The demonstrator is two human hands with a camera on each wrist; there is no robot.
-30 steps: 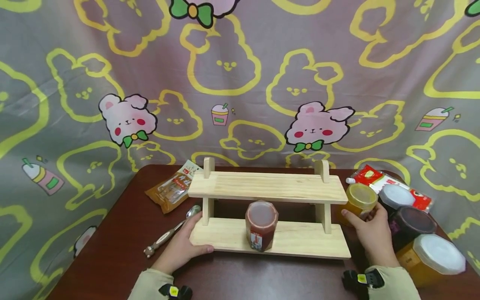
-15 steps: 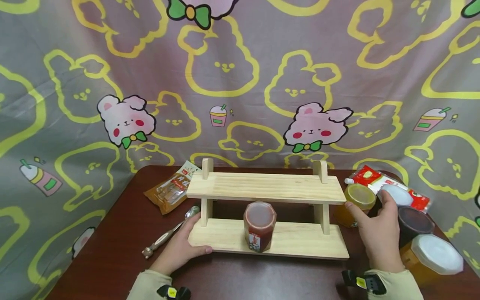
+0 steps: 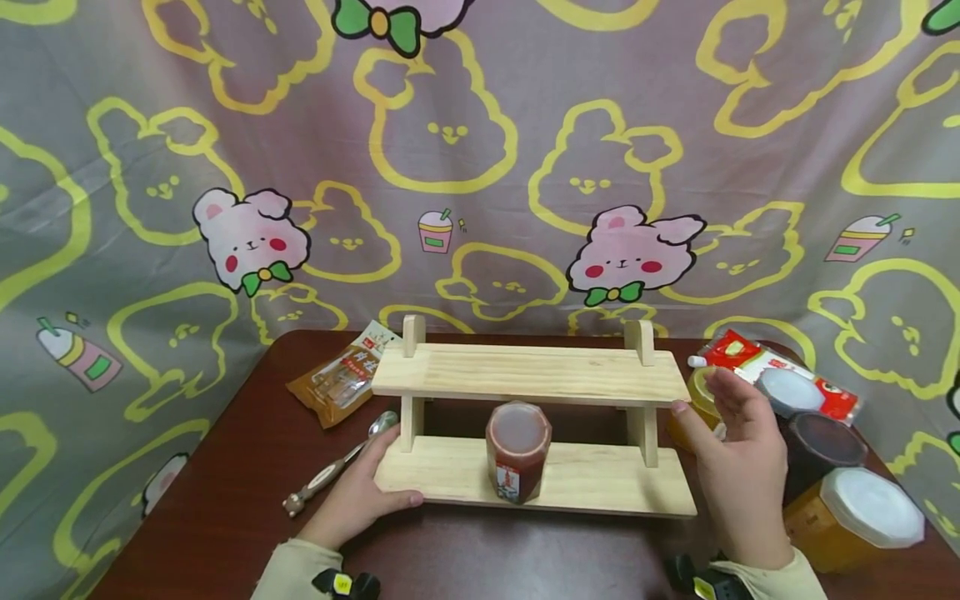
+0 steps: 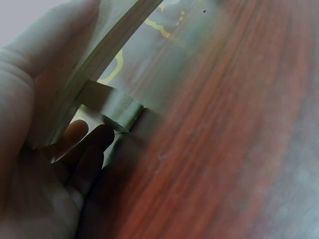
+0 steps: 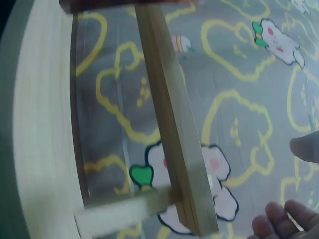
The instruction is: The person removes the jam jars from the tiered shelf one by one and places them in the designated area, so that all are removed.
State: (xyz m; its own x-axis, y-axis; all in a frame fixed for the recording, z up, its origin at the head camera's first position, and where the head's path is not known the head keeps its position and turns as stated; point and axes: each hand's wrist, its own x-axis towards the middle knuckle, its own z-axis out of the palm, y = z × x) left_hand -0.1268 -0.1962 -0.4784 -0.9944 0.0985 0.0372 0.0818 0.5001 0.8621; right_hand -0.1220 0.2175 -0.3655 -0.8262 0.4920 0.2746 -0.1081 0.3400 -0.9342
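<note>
A two-tier wooden shelf [image 3: 525, 372] stands in the middle of the table. My left hand [image 3: 358, 505] grips the left end of its lower board, thumb along the front; in the left wrist view the fingers [image 4: 89, 149] curl round the wood. My right hand [image 3: 742, 475] is held off the shelf's right end, thumb and fingers spread and nothing between them. It partly covers a yellow-lidded jar [image 3: 701, 398] of amber contents behind it. In the right wrist view the shelf [image 5: 174, 119] is apart from my fingertips [image 5: 284, 224]. A dark red jar [image 3: 517, 454] sits on the lower board.
Right of my right hand stand a white-lidded jar [image 3: 873, 508], a dark-lidded jar [image 3: 825, 442] and another pale-lidded jar [image 3: 789, 390]. Behind lies a red and white packet [image 3: 738, 354]. On the left are a brown packet [image 3: 337, 383] and a metal spoon [image 3: 330, 475].
My right hand has let go of the yellow-lidded jar, now beside the shelf's right end, and drawn back with spread fingers. The left hand keeps its place on the shelf.
</note>
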